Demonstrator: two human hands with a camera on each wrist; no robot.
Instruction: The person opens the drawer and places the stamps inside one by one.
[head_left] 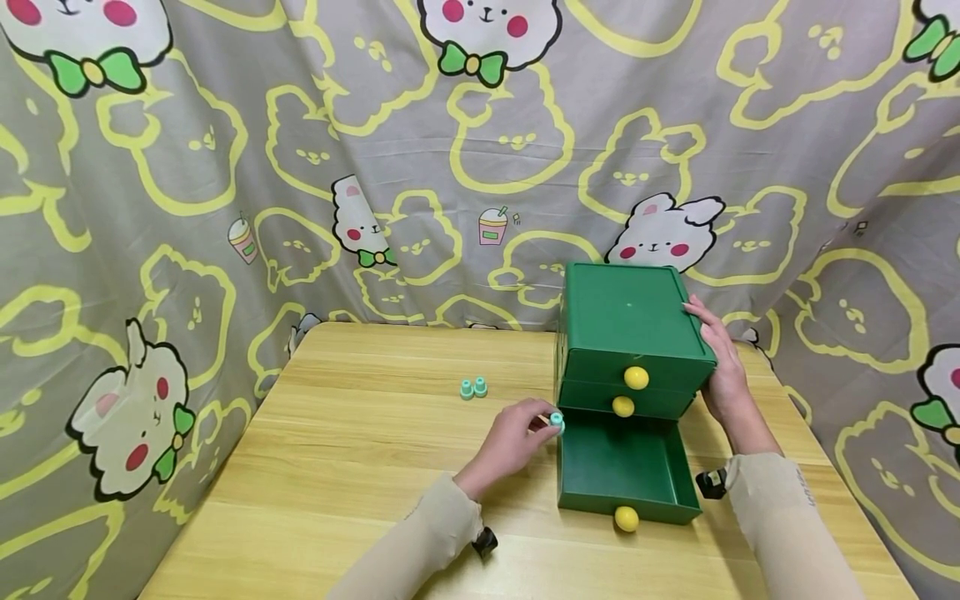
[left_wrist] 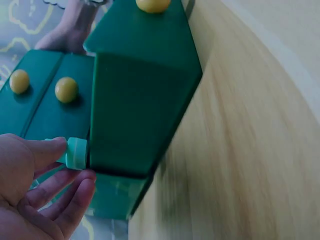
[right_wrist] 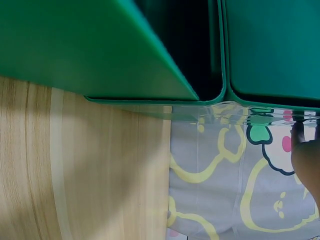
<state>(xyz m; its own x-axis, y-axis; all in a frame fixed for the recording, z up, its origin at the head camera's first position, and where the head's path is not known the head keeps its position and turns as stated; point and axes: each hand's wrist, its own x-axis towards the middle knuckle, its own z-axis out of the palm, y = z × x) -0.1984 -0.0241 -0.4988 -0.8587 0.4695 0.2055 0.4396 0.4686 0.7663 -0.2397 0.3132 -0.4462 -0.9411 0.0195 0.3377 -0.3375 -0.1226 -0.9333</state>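
Observation:
A green cabinet with three drawers and yellow knobs stands on the table at the right; its bottom drawer is pulled out and shows a bare floor. Between thumb and fingers my left hand pinches a small mint-green stepped plastic piece, right at the drawer's left wall. In the left wrist view that piece appears beside the drawer's side. My right hand rests against the cabinet's right side, fingers on the top edge; only part of this hand enters the right wrist view.
Two more mint-green pieces stand upright side by side on the wooden table, left of the cabinet. Behind the table hangs a grey patterned curtain. The upper two drawers are closed.

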